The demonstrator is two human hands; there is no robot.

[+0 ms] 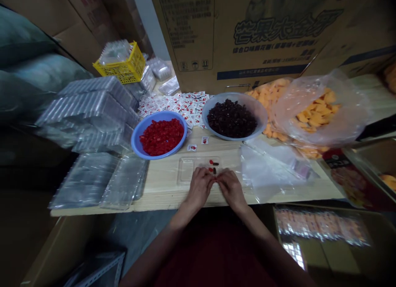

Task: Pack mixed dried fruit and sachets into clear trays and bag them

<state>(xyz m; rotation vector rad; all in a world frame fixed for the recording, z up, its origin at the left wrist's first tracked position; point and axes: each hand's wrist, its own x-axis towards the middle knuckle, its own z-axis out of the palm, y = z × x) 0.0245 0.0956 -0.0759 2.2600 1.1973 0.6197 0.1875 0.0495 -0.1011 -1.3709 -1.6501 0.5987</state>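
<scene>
My left hand (200, 184) and my right hand (230, 187) meet at the fingertips over the near edge of a shallow clear plastic tray (186, 170). Both are closed in a pinch; whatever sits between the fingers is too small and hidden to make out. Just beyond the fingertips, a few small red pieces (211, 162) and dark brown pieces (215, 164) lie in the tray. Behind it stand a blue bowl (135, 143) of red pieces (161, 136) and a pale translucent bowl (262, 115) of dark pieces (232, 118). Two small printed packets (192, 148) lie near the bowls.
Stacked clear trays (89, 109) and flat lids (89, 179) fill the left. A yellow basket (123, 68) stands behind. Printed packets (179, 105) spread before a large carton (247, 39). Plastic bags (272, 163) and bagged orange pieces (318, 107) lie right; an open carton (324, 254) sits below.
</scene>
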